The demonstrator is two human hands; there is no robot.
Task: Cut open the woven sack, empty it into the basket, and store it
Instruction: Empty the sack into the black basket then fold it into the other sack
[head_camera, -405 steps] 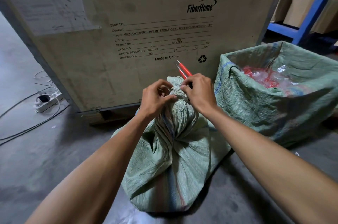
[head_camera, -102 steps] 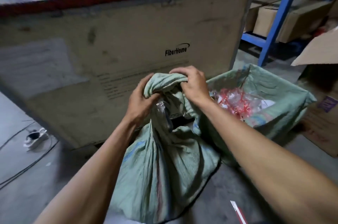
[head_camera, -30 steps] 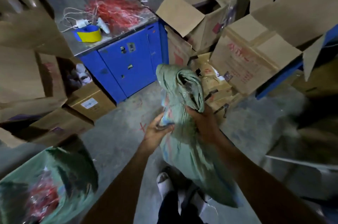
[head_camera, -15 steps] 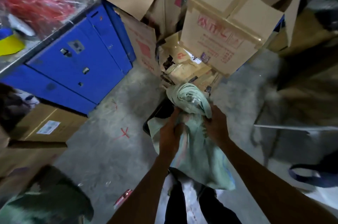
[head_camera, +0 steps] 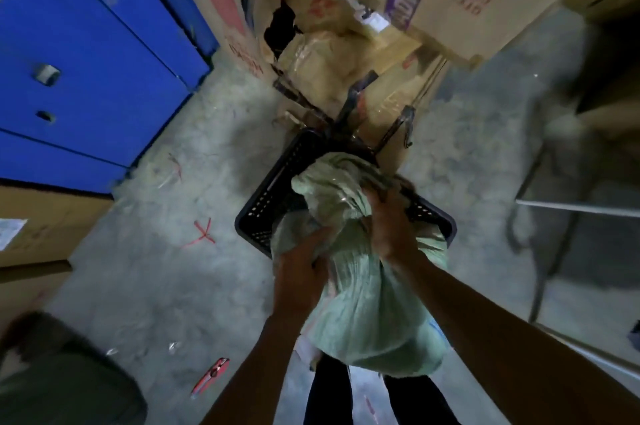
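Fingers of the left hand [head_camera: 300, 271] and right hand [head_camera: 388, 223] clamp the bunched neck of the pale green woven sack [head_camera: 367, 303] over the dark perforated plastic basket [head_camera: 266, 213]; emptying and storage remain.

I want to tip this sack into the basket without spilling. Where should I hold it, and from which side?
Judging by its pose, keep the right hand on the bunched neck of the sack, already over the basket. Move the left hand underneath the bulging bottom near your legs and lift from below, so the mouth points down.
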